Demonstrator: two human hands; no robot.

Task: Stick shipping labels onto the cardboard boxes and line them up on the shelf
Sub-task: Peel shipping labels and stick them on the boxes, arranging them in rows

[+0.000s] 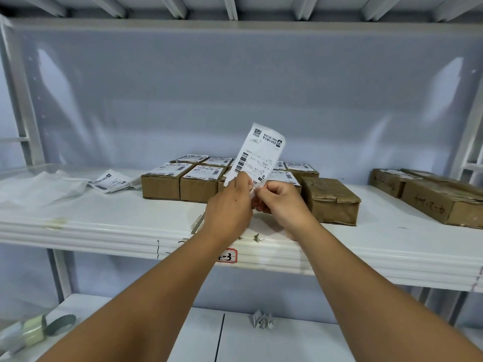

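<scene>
Together, hands [230, 202] [281, 198] pinch a curled paper label [257, 155].

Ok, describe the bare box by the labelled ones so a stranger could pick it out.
Start at the white shelf. A block of labelled boxes sits mid-shelf; the bare box stands at its right end, wrinkled brown top, no white label.

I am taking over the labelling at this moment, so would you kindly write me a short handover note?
Left hand and right hand: both pinch the lower end of one shipping label, held upright above the shelf.
Done: a block of labelled boxes stands at mid-shelf.
To do: the bare box beside that block on the right needs a label; the boxes at the far right probably too. Spare labels lie at the left.
</scene>
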